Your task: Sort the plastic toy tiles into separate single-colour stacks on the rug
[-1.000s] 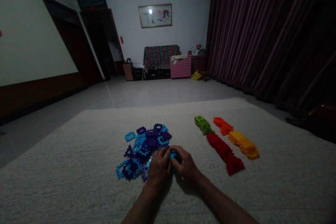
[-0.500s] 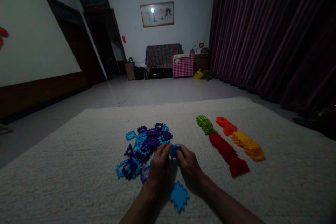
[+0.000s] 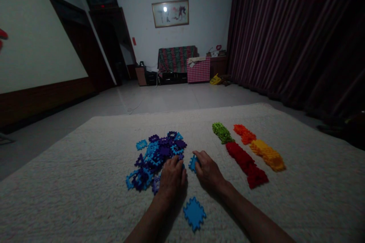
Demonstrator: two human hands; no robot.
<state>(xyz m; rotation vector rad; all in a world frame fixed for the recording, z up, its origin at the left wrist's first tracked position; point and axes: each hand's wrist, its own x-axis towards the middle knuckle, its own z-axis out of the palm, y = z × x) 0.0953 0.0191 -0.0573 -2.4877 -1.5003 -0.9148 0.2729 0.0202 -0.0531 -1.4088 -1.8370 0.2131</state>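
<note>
A heap of blue and purple interlocking plastic tiles lies on a pale rug. My left hand rests palm down on the heap's near right edge, fingers curled over tiles. My right hand sits just right of it, pinching a small blue tile between thumb and fingers. A flat assembled blue piece lies on the rug between my forearms, apart from both hands.
To the right lie rows of joined tiles: green, red, orange and yellow. Beyond the rug is bare floor, a covered sofa at the far wall and dark curtains on the right.
The flat blue piece has appeared on the rug near me. My hands, joined over one tile a second ago, have come apart; the left now lies on the heap, the right keeps a blue tile.
</note>
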